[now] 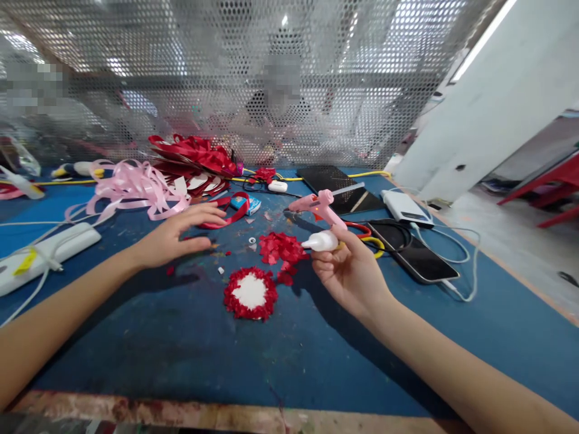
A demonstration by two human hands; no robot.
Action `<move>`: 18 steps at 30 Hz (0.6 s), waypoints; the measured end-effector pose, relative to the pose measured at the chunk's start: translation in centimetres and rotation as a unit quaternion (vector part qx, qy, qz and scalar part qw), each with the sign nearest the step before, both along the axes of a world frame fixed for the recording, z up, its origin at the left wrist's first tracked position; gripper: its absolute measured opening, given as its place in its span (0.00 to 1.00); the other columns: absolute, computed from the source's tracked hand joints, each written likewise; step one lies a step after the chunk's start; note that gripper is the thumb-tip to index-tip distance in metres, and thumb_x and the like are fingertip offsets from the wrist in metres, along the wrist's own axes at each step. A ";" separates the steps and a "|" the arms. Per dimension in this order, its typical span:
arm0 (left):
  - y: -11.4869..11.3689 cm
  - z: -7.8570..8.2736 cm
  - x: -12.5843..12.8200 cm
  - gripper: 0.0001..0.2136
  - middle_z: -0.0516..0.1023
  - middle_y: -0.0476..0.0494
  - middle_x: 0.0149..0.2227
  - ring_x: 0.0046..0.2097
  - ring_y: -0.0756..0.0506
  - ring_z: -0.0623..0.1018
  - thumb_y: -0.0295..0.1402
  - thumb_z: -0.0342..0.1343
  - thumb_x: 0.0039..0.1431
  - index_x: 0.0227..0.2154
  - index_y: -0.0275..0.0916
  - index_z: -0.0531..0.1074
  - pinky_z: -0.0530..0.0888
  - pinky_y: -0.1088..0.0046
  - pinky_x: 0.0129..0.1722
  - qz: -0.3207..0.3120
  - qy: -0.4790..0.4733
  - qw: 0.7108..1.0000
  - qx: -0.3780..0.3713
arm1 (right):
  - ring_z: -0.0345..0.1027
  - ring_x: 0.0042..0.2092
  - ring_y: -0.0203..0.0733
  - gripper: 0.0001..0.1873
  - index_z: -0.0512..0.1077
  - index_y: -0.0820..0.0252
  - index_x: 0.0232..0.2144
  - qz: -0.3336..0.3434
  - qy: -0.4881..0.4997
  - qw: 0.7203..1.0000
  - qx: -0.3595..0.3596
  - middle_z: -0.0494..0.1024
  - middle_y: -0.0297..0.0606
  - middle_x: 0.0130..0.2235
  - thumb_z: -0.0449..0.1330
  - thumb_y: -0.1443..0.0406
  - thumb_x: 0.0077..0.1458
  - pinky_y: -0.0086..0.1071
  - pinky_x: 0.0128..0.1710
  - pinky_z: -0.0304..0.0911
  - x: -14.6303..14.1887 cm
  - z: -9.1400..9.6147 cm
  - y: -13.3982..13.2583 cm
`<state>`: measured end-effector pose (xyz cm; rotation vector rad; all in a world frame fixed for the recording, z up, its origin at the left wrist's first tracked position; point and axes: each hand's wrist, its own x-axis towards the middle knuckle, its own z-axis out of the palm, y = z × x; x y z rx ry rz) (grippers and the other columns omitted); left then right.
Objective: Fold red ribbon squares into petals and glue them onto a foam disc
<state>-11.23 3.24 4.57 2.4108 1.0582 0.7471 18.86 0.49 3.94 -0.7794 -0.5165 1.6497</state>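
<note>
A white disc ringed with red ribbon petals [250,293] lies on the blue table [181,349] in front of me. Just beyond it sits a small heap of loose red petals [280,247]. My right hand [350,271] holds a small white bottle [322,241] by its body, tip pointing left over the heap. My left hand [174,238] hovers low over the table to the left, fingers stretched out and apart, fingertips close to a red ribbon loop [228,214]. It holds nothing.
A pink glue gun [316,205] stands behind the heap. Two phones [418,256] and a white power bank [404,208] with cables lie at right. Pink ribbon [131,187] and red bows [194,154] are at the back left, a white power strip [45,250] at far left. A perforated screen [226,72] closes the far edge.
</note>
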 end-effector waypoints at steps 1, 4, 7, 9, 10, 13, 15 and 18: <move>0.3 0.1 -0.4 0.16 0.70 0.38 0.55 0.61 0.37 0.63 0.42 0.54 0.58 0.44 0.40 0.73 0.56 0.52 0.61 0.037 0.010 0.999 0.028 | 0.58 0.17 0.25 0.11 0.66 0.59 0.27 0.002 0.000 1.000 0.009 0.69 0.27 0.21 0.66 0.66 0.42 0.17 0.13 0.57 0.0 0.0 0.0; 1.0 -0.3 -1.4 0.12 0.72 0.37 0.51 0.57 0.39 0.68 0.41 0.52 0.59 0.35 0.38 0.75 0.62 0.55 0.59 0.106 0.051 0.988 0.098 | 0.58 0.17 0.26 0.11 0.67 0.59 0.28 0.003 0.001 1.000 0.018 0.69 0.27 0.20 0.66 0.66 0.41 0.17 0.13 0.57 -0.1 0.0 0.0; 1.8 -1.5 -2.1 0.13 0.72 0.37 0.51 0.58 0.37 0.66 0.39 0.49 0.61 0.34 0.38 0.77 0.61 0.53 0.59 0.125 0.122 0.969 0.175 | 0.57 0.18 0.25 0.12 0.67 0.61 0.26 -0.010 -0.011 1.000 0.017 0.70 0.28 0.20 0.67 0.65 0.39 0.17 0.14 0.57 0.0 0.1 0.1; 2.6 -2.4 -2.5 0.14 0.72 0.35 0.52 0.60 0.34 0.62 0.39 0.49 0.60 0.38 0.38 0.77 0.59 0.48 0.59 0.143 0.175 0.950 0.216 | 0.57 0.17 0.25 0.12 0.67 0.61 0.26 -0.026 -0.028 0.998 0.041 0.70 0.28 0.20 0.67 0.63 0.39 0.17 0.14 0.57 0.2 0.2 0.1; 3.0 -2.8 -2.6 0.14 0.71 0.35 0.53 0.61 0.33 0.61 0.39 0.49 0.60 0.40 0.38 0.77 0.58 0.47 0.59 0.147 0.194 0.944 0.223 | 0.57 0.17 0.25 0.12 0.67 0.60 0.25 -0.034 -0.039 0.997 0.057 0.70 0.28 0.20 0.67 0.63 0.39 0.17 0.14 0.57 0.3 0.2 0.0; 4.2 -3.8 -2.6 0.15 0.73 0.37 0.52 0.60 0.34 0.63 0.40 0.50 0.59 0.40 0.40 0.77 0.60 0.50 0.58 0.152 0.213 0.943 0.205 | 0.58 0.18 0.25 0.13 0.67 0.60 0.23 -0.053 -0.070 0.993 0.082 0.70 0.28 0.20 0.67 0.62 0.38 0.18 0.15 0.58 1.0 0.1 -0.4; 4.8 -4.2 -2.3 0.15 0.74 0.38 0.50 0.58 0.36 0.65 0.42 0.50 0.59 0.37 0.40 0.78 0.61 0.53 0.58 0.153 0.209 0.947 0.189 | 0.59 0.18 0.25 0.14 0.67 0.60 0.22 -0.068 -0.083 0.991 0.082 0.71 0.28 0.20 0.68 0.62 0.36 0.18 0.15 0.59 1.7 0.0 -0.9; 5.1 -4.3 -1.5 0.15 0.75 0.38 0.47 0.56 0.37 0.68 0.42 0.50 0.58 0.32 0.38 0.78 0.63 0.56 0.57 0.151 0.205 0.951 0.177 | 0.59 0.19 0.25 0.15 0.67 0.61 0.22 -0.088 -0.091 0.989 0.076 0.71 0.28 0.21 0.69 0.62 0.34 0.17 0.15 0.59 2.5 -0.2 -1.5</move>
